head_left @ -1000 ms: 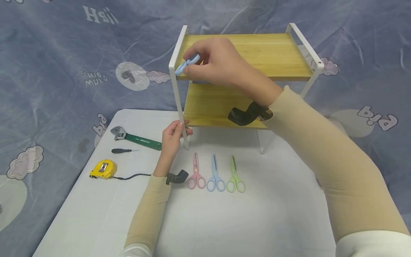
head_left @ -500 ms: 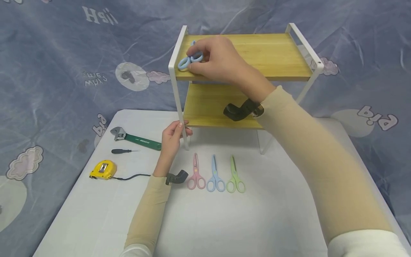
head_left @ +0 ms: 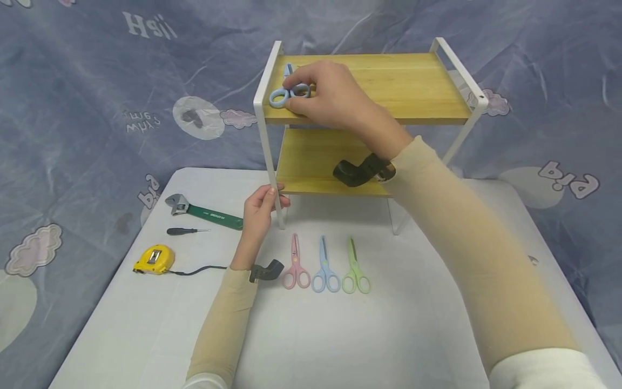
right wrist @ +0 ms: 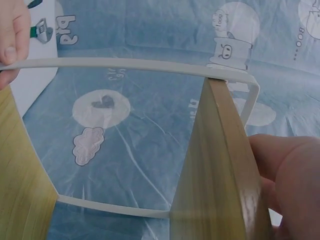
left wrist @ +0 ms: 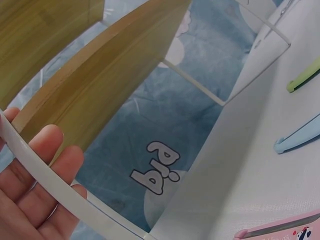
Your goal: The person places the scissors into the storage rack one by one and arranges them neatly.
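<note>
My right hand (head_left: 330, 97) pinches the blue scissors (head_left: 288, 91) flat on the top shelf (head_left: 408, 86). My left hand (head_left: 259, 208) grips the rack leg (head_left: 270, 162); I'd brace it firmly and release gently.

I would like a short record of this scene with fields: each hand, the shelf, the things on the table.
right hand: right hand holds the blue scissors by their handles on the top board of the rack, near its left end
left hand: left hand grips the front left white leg of the rack
lower board: bare where it shows
table, front row: pink scissors, second blue scissors, green scissors, side by side
table, left: green wrench, small screwdriver, yellow tape measure
</note>
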A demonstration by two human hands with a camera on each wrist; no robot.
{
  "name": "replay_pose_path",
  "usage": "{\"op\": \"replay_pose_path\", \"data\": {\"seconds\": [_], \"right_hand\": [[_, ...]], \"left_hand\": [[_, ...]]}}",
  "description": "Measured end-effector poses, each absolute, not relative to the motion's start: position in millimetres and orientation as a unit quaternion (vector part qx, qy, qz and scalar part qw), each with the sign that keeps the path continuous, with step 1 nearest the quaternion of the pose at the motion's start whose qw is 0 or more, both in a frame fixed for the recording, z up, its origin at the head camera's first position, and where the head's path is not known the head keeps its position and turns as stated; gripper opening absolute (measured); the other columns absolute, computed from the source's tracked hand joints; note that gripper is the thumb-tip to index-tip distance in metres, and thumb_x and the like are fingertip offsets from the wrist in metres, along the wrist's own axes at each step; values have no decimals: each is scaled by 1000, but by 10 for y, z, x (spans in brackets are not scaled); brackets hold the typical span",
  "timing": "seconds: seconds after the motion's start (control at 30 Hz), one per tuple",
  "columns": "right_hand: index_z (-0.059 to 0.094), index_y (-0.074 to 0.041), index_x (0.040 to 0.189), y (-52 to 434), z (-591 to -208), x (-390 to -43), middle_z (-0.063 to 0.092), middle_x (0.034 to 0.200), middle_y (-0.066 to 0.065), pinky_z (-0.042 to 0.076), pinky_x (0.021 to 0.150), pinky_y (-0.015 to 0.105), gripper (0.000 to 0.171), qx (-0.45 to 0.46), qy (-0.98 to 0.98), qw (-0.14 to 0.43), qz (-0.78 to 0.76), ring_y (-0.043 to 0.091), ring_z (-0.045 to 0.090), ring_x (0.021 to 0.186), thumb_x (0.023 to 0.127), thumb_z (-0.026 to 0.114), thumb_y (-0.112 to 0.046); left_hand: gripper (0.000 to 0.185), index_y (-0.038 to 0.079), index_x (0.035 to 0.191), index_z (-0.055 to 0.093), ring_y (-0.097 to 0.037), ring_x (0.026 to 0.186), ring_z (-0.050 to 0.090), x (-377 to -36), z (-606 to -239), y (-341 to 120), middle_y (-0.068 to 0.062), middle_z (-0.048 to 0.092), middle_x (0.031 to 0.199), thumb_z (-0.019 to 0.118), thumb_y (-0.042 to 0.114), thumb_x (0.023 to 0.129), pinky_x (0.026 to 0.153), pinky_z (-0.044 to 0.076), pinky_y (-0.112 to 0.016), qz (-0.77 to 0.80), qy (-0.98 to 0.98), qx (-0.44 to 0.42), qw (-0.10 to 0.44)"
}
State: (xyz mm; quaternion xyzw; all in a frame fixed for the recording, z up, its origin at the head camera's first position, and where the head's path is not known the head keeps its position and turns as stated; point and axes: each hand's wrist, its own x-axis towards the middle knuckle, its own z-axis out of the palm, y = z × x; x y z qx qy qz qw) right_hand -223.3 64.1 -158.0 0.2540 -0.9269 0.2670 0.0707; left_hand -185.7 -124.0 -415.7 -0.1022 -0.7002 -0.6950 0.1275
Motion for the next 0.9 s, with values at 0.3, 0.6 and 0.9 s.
{"op": "replay_pose_path", "data": {"seconds": [0.3,0.6,0.9], "right_hand": [[73,-16,126,609,-1567,-2229,72,126,3,39,79,28,32,257,-928,76,259,17,53,93,97,64,-29],[72,-16,127,609,-1571,-2215,69,133,4,45,94,35,33,253,-930,69,256,18,58,117,98,64,-29],[72,-16,128,618,-1590,-2219,68,132,5,44,94,36,33,260,-928,78,255,19,55,113,98,63,-28]], "left_hand": [[30,-7,116,67,-12,83,73,-1854,-4143,-1255,-6,77,83,48,14,108,86,59,-27,-693,-701,-104,132],[30,-7,117,67,-11,82,73,-1840,-4144,-1243,-3,76,81,48,14,107,84,58,-26,-691,-702,-104,135],[30,-6,117,67,-8,81,72,-1851,-4143,-1242,0,76,81,48,14,107,84,58,-26,-688,-705,-107,137]]}}
